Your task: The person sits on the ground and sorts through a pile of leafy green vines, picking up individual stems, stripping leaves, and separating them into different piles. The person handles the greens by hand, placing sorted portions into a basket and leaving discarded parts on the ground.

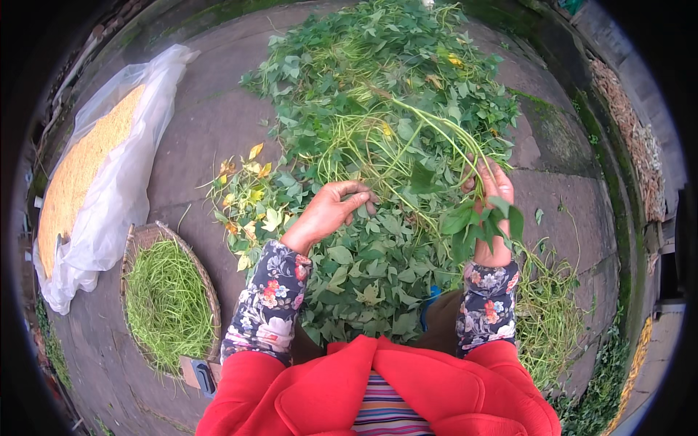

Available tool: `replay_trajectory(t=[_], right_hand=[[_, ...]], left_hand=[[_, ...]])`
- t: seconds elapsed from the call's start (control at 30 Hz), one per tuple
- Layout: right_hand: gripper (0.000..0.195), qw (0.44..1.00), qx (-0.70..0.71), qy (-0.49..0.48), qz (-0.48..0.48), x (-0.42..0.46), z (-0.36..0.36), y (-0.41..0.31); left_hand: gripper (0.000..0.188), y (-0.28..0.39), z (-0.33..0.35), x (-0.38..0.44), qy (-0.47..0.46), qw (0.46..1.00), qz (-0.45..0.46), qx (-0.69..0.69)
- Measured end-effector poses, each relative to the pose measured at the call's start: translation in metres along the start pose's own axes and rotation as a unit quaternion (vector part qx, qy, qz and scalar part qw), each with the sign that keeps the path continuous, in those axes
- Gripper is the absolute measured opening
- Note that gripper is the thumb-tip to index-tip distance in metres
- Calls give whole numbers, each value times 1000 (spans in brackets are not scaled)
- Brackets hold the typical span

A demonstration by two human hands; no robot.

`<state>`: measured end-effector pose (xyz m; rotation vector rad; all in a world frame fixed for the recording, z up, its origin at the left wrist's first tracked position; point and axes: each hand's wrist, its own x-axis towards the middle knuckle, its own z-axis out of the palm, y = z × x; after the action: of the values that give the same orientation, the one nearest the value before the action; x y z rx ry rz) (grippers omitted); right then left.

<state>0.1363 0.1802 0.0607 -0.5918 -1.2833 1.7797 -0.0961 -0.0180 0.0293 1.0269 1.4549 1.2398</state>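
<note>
A big heap of green leafy vines (381, 272) spreads over the paving before me, with long pale green stems tangled in its middle. My right hand (491, 188), over the heap's right side, grips a bunch of leafy stems (452, 128) that arches up and to the left. Over the near left part of the heap is my left hand (346, 204), its thumb close to the curled fingers; whether it pinches anything is too small to tell. Yellow and pale leaves (253, 191) lie at the heap's left edge.
On the left stands a woven basket (210, 291) of cut green stems (166, 300), a dark device on a small board (203, 375) by its near rim. Beyond it, yellow grain (92, 169) lies on translucent plastic sheeting (147, 141). Stripped stems (548, 316) are piled at my right.
</note>
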Motion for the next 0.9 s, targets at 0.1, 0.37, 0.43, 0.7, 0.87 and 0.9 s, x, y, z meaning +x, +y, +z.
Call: replay_trajectory(t=[0.1,0.37,0.43,0.7,0.87,0.9], right_hand=[[35,998,-37,42,-1,-8,22,-17],[27,1000,-22,-2,-20,-1,16,-3],[25,999,-29,-14,-27,-2,16,0],[17,982,-161,-39,-93,-19,54,-3],[17,974,-189,-75,-101,-23,59,9],[17,974,-188,-78,-102,-23,61,10]], left_hand=[[23,2,1,0,-13,1000,25,-1],[23,-8,-6,4,-15,992,124,22],[26,-5,-2,4,42,995,86,13],[12,13,9,6,346,911,200,103],[18,42,30,-8,134,961,167,176],[21,39,34,-8,107,953,198,205]])
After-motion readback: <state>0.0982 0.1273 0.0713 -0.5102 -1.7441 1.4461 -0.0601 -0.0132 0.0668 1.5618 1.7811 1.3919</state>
